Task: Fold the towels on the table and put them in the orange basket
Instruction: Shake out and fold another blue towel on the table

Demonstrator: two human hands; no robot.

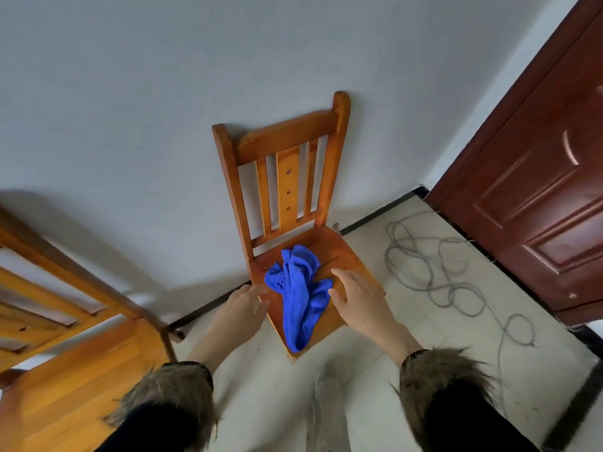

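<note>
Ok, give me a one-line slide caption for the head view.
Both hands, left and right, open beside a crumpled blue towel on a wooden chair against the wall.

No text, label, brand, number or sign can be read on anything in this view.

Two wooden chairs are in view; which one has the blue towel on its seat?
The chair against the wall, centre frame: the crumpled blue towel lies on its seat between both hands. The chair at the left edge has a bare seat.
</note>
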